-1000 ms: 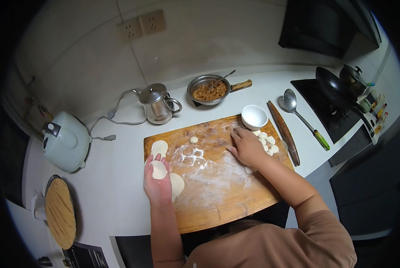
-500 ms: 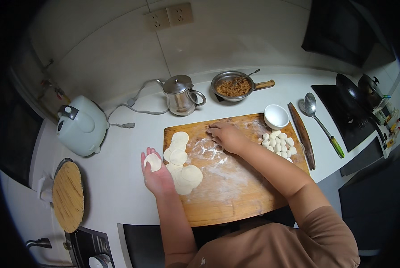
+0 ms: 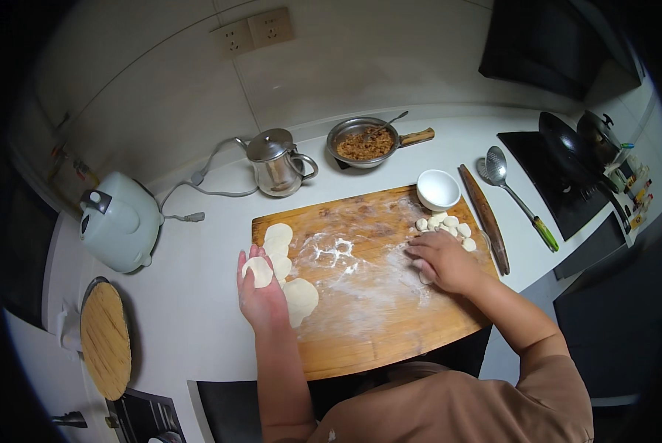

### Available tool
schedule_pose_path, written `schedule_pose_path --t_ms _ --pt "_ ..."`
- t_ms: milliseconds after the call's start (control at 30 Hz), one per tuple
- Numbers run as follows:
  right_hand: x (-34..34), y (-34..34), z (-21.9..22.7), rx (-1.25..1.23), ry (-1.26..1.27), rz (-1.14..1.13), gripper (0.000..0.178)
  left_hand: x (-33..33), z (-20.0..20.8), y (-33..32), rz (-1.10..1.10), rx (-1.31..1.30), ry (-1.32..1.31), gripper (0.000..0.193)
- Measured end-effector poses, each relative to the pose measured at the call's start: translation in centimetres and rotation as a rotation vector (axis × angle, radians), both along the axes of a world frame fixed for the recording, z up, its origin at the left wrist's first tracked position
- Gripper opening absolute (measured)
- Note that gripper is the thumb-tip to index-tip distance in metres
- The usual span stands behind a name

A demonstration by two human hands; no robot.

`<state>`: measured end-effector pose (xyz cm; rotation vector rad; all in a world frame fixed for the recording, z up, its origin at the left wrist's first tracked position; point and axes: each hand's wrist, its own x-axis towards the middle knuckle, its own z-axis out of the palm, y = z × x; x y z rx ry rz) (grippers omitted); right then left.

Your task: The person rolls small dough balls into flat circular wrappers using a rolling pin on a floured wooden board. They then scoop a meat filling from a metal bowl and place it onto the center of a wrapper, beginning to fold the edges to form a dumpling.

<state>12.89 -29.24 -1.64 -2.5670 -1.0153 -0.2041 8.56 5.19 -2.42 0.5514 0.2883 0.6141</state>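
My left hand [image 3: 264,299] is raised palm up at the left edge of the wooden board [image 3: 360,340], its thumb pressing a small round dough wrapper [image 3: 258,272] against the fingers. Beside it on the board lie overlapping dough wrappers [image 3: 301,299], partly hidden by that hand. At the right side of the board, my right hand [image 3: 445,260] reaches palm down with its fingers extended. It covers part of a cluster of small dough pieces [image 3: 450,221]; whether it touches any of them is hidden. Flour [image 3: 338,251] dusts the middle of the board.
A white bowl [image 3: 438,190] stands at the board's far right corner, next to a dark rolling pin [image 3: 485,219]. Behind are a pan of brown filling [image 3: 366,143] and a metal kettle [image 3: 278,164]. A slotted spoon [image 3: 519,198] lies right; a pale rice cooker [image 3: 120,221] stands left.
My right hand has moved from the far middle of the board to the dough pieces at the right. My left hand still holds the wrapper. The whole view has shifted slightly.
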Motion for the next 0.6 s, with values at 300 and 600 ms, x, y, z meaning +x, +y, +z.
schedule_pose_path --t_ms 300,600 --pt "-0.5 0.2 -1.8 -0.132 -0.095 -0.036 0.047 0.4 -0.6 -0.5 -0.085 -0.048 0.016 0.048" --pt "3.9 4.3 -0.4 0.383 0.096 -0.175 0.048 0.2 -0.4 -1.5 -0.167 0.007 0.071 0.053"
